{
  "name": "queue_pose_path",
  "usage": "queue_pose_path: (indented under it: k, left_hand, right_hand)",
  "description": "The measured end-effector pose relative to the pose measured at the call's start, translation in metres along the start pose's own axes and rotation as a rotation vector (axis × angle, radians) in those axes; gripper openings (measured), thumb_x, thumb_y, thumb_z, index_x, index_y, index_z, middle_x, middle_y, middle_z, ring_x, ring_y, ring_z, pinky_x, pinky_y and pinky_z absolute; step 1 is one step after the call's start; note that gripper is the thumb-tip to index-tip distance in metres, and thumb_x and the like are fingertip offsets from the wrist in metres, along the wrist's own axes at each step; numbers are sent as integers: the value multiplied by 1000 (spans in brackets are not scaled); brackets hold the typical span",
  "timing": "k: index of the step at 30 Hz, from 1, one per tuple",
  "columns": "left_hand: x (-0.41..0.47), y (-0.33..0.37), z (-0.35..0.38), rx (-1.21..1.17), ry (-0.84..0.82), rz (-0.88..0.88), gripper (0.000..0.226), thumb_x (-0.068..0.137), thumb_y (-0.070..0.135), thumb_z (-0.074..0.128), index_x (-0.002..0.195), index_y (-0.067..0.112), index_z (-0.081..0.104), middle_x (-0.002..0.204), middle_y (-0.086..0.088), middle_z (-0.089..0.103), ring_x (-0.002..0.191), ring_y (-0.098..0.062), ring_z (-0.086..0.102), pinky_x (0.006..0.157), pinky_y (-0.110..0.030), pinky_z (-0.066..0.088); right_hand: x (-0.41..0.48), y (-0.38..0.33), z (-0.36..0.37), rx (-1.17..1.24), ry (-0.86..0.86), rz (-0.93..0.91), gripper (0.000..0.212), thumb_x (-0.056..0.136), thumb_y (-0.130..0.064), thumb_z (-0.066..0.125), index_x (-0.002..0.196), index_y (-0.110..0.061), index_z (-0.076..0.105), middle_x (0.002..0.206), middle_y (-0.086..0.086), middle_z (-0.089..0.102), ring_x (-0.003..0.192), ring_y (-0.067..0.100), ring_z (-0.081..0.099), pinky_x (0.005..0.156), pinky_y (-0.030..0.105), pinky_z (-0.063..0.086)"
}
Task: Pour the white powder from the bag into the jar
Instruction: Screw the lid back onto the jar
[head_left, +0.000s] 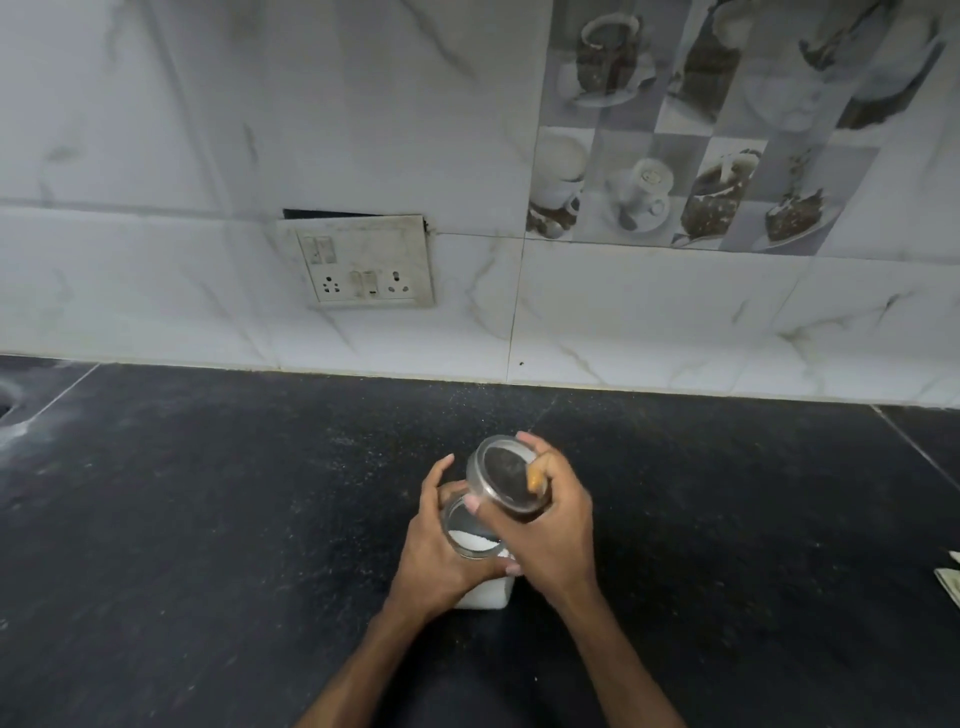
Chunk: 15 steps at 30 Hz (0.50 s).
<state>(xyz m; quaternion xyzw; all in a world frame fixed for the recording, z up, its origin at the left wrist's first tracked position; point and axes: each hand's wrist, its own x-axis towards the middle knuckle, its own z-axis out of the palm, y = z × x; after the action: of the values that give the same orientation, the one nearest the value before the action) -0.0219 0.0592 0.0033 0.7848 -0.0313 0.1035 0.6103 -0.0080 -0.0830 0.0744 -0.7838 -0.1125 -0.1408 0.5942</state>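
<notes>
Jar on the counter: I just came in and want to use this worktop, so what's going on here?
A person is working at the dark counter. Their left hand grips a glass jar that stands on it, with white powder inside. Their right hand holds the round lid, which is off the jar and tilted just above its open mouth. Whether any pouring is finished or yet to come cannot be told from this view.
</notes>
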Motion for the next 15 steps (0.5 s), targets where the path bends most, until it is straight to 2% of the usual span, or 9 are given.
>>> queue_pose_path:
  k: [2,4,7,9,15]
  left_hand:
    - [3,-4,-2,4,-56,9,130,52,47,96,152,40,13,130,27,60,119,2,61,95,-9,46]
    - [5,-8,-5,-1,-100,7,129,59,46,94,154,40,7,130,25,61,119,1,62,95,-9,45]
    - [6,-16,-8,-14,-149,10,130,62,38,93,155,37,3,130,27,61,119,1,61,97,-8,42]
    - [5,-18,-9,-18,-153,28,132,58,36,96,154,39,5,132,25,60,121,0,60,99,-9,41]
    - [1,-17,-5,-21,-40,68,122,55,31,96,148,40,18,129,20,57,118,-7,62,98,-13,44]
  right_hand:
    - [-9,5,11,-58,-81,-22,57,58,-39,87,108,-29,62,124,-16,63,111,-2,62,88,19,54]
    - [-14,12,18,-134,-151,-49,64,59,-37,87,118,-30,62,128,-14,60,114,-2,60,93,21,52]
    - [-15,20,21,-210,-208,-57,61,61,-40,87,115,-25,65,131,-16,56,117,-1,57,94,21,51]
    - [-14,23,21,-245,-222,-58,54,61,-43,87,106,-23,64,131,-20,53,118,-1,56,94,22,50]
    - [-13,32,19,-283,-287,-57,58,60,-51,87,105,-27,61,131,-22,50,121,1,53,94,22,49]
